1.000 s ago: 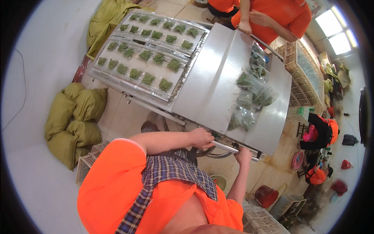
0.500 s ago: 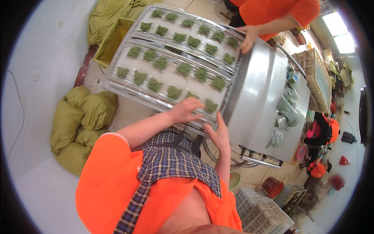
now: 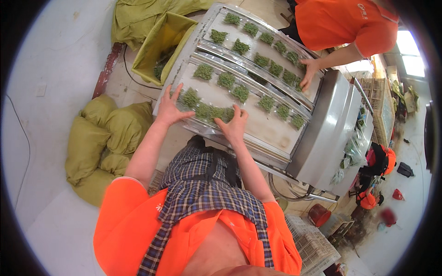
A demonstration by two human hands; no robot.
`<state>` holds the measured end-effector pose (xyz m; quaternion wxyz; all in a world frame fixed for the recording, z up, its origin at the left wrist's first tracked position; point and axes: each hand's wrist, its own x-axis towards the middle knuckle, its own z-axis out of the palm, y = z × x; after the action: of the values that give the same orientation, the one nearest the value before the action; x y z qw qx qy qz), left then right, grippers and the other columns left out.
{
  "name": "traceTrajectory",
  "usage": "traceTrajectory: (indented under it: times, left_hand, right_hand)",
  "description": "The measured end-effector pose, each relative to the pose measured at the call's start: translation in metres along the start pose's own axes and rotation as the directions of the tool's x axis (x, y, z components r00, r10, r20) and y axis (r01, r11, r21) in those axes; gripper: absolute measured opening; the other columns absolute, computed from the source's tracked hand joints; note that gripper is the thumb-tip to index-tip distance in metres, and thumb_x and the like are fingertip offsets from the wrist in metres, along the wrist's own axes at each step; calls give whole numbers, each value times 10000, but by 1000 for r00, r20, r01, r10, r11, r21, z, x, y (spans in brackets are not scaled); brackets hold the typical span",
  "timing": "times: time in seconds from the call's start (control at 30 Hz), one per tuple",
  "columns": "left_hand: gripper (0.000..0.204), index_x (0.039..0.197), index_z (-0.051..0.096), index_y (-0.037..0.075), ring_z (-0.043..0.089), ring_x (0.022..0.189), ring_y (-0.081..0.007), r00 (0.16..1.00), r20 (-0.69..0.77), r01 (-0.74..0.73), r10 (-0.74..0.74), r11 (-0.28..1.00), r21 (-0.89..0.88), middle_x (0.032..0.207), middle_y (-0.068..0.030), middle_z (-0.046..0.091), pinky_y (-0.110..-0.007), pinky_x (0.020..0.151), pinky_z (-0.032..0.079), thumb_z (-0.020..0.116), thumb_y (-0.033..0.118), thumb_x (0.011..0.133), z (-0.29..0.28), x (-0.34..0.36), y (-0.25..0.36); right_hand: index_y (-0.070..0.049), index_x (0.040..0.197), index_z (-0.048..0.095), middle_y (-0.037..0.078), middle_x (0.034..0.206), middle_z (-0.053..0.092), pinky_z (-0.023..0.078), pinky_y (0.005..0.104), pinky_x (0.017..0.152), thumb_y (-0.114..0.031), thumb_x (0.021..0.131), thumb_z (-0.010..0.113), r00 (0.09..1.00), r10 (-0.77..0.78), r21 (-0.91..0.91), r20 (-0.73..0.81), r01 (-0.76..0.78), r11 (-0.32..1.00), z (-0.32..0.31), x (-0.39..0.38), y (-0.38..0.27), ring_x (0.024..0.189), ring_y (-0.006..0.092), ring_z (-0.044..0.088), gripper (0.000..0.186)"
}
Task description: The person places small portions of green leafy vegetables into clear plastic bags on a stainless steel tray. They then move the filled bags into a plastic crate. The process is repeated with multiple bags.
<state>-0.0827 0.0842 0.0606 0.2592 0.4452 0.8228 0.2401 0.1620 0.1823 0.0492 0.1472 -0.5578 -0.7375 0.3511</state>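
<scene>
Near-row group of small, clear plastic bags packed with clumpy green plant matter (image 3: 215,112): lying flat along the near edge of a pale, flat machine bed with a metal frame (image 3: 274,131), toward its left end. Long axis of the group runs along the bed's near side, sloping from upper left down to the right in view; the bags sit side by side, closely bunched, edges appearing to meet or overlap. Direction of each bag's mouth: cannot tell, clear film too faint. Appearance: fill dull to mid green, rough and grainy, roughly square clumps, with glossy film catching light around them. Left hand (image 3: 170,108): fingers spread wide, thumb reaching rightward, at the left end of the group. Right hand (image 3: 234,126): thumb and forefinger parted about the right-end bag; whether either presses on the plastic, cannot tell. A second line of similar green-filled bags (image 3: 240,94) lies behind, more widely spaced, roughly parallel to the near group. Across the bed, beyond long metal bars (image 3: 258,78), a co-worker's hand (image 3: 310,71) is at further bags (image 3: 276,69). Right of the bed: a smooth grey metal cover (image 3: 317,131). Beyond the bed's left end: an upright yellow-green bin (image 3: 154,48) on the floor.
</scene>
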Motion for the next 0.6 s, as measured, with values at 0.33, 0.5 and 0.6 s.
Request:
traceTrajectory:
  times: [0.33,0.5,0.6]
  left_hand:
    - [532,1443,383,155,506,1210,-239,888,109,229,-447,224,-947,1369,-100,499,-390,867,505,564,154,943,-11,90,-66]
    - [574,1471,328,174,450,1275,-283,893,-20,-28,-449,-10,-1000,1414,-109,452,-501,1001,410,563,235,951,-35,160,-125]
    - [597,1439,391,166,373,1339,-357,831,-241,74,-501,530,-845,1442,-164,417,-518,1066,337,617,332,913,-50,158,-54]
  right_hand:
    - [-7,1388,379,248,1392,407,451,389,970,-154,689,703,941,-49,755,335,-237,612,129,76,-128,1156,317,547,784]
    - [-28,1399,404,195,1496,328,486,353,934,-107,770,683,897,-300,699,324,-13,715,65,67,-156,1224,266,528,693]
    - [-23,1350,474,160,1495,363,426,394,1019,-136,795,702,962,-272,463,-36,257,848,17,64,-39,1246,328,509,611]
